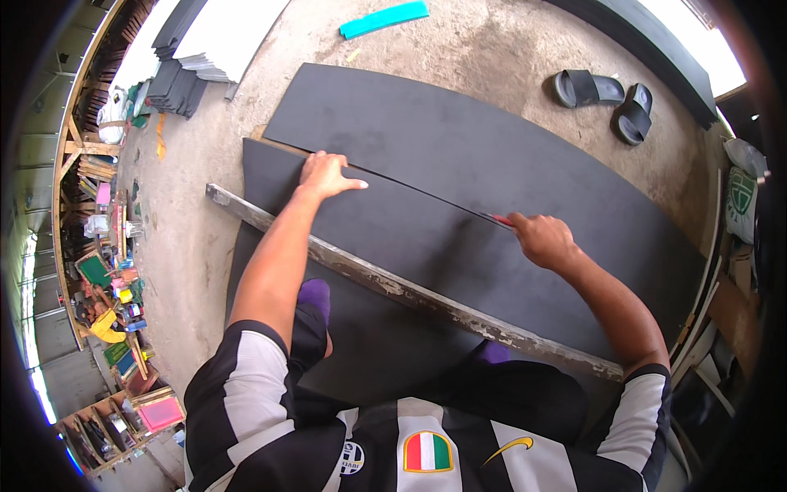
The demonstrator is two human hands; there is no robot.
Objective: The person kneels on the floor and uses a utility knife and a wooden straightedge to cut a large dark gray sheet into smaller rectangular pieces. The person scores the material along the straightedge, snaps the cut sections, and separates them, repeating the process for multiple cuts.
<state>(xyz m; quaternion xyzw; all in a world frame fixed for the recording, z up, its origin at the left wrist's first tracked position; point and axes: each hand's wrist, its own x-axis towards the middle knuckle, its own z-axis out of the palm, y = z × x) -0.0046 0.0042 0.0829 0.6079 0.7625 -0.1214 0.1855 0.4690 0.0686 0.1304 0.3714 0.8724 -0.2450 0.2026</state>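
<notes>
A large dark grey foam-like sheet (459,139) lies on the floor, and a narrow slit parts it from a nearer piece (410,230). My left hand (325,175) presses on the nearer piece beside the slit, thumb spread away from the fingers; its fingertips are partly hidden at the edge. In my right hand (544,241), a red-handled cutter knife (502,220) is gripped, its blade at the right end of the slit. A long worn straightedge bar (393,289) lies across the nearer piece, between my hands and my body.
Black slide sandals (587,88) lie at the far right. A turquoise strip (384,20) is on the concrete floor (184,205) beyond the sheet. Stacked sheets (176,86) stand far left, cluttered shelves (106,271) at left, and a sack (740,205) at right.
</notes>
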